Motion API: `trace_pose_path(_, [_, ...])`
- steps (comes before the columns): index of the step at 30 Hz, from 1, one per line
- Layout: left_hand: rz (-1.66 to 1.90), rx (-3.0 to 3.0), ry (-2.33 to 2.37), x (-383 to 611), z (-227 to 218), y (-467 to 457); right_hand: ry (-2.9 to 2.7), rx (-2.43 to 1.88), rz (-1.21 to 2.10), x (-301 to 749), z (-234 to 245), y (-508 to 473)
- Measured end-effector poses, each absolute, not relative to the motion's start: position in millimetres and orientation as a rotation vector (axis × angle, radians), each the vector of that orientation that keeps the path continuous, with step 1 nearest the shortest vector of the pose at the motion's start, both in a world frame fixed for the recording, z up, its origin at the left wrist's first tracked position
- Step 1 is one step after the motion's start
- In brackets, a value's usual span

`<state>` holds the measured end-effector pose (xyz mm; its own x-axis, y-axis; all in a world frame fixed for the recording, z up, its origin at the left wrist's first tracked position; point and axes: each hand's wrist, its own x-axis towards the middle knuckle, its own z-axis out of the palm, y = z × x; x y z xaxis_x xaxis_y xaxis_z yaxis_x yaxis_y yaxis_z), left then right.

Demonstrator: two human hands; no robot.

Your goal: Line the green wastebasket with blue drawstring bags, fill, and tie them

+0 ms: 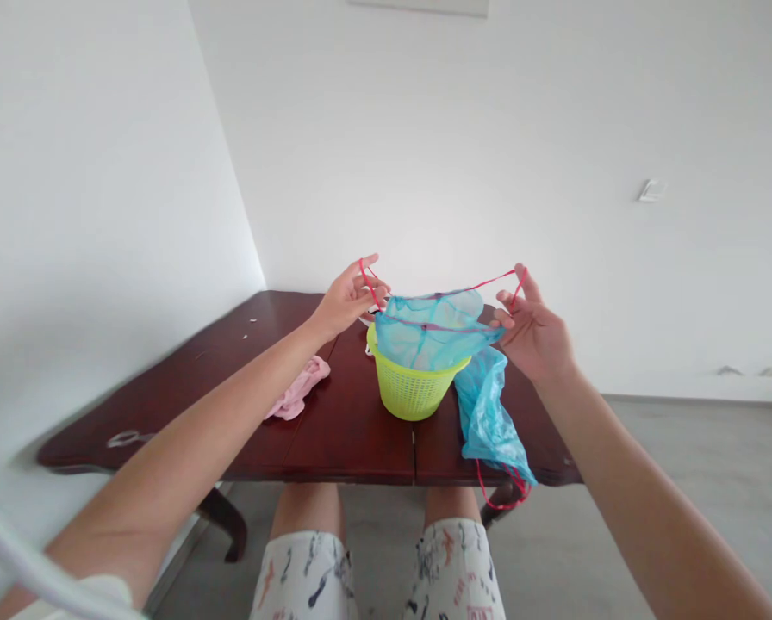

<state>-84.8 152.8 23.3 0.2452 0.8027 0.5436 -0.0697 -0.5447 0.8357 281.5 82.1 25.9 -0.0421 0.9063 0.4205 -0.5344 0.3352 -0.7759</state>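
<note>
A thin blue drawstring bag (pixel 418 343) hangs with its lower part inside a yellow-green plastic basket (pixel 412 392). Its mouth is spread wide above the rim. My left hand (pixel 351 297) has one red drawstring loop round its fingers, at the bag's left edge. Opposite it, my right hand (pixel 536 331) holds the other loop, which passes over a raised fingertip, with the lower fingers at the bag's right corner. A second blue bag (pixel 488 413) lies crumpled right of the basket, its red string dangling over the table's front edge.
The dark red wooden table (pixel 353 439) stands against a white wall. A crumpled pink cloth or bag (pixel 301 392) lies left of the basket. Toward the left front corner is a small pale looped object (pixel 124 438). My knees are under the front edge.
</note>
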Motion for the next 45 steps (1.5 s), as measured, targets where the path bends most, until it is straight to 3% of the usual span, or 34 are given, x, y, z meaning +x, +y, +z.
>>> trace_pose_path(5, [1.840, 1.983, 0.828, -73.9, 39.5, 146.8, -1.200, -0.604, 0.994, 261.5, 26.7, 79.8])
trace_pose_path(9, [1.928, 2.150, 0.797, -59.4, 64.3, 120.5, -1.361, -0.683, 0.713, 244.0, 41.6, 68.8])
trace_pose_path(14, [1.623, 2.178, 0.468, -34.2, 97.0, 90.9, -1.455, -0.664, 0.542, 220.2, 73.8, 63.0])
trace_pose_path(18, [1.401, 2.186, 0.521, -15.1, 107.2, 83.2, -1.528, -0.620, 0.484, 207.0, 100.8, 62.6])
trace_pose_path(27, [1.105, 2.293, 0.338, 13.0, 90.5, 95.5, -2.053, -0.520, -0.260, 193.1, 132.1, 26.8])
trace_pose_path(37, [0.904, 1.745, 0.430, -0.1, 70.8, 100.8, -1.827, -0.680, 0.034, 208.4, 59.1, 58.7])
trace_pose_path(40, [0.990, 1.684, 0.420, 0.6, 63.3, 102.3, -1.757, -0.697, 0.075, 203.1, 51.7, 60.3])
trace_pose_path(45, [1.041, 1.491, 0.490, -4.0, 58.3, 110.8, -1.473, -0.633, 0.448, 192.1, 52.4, 52.2])
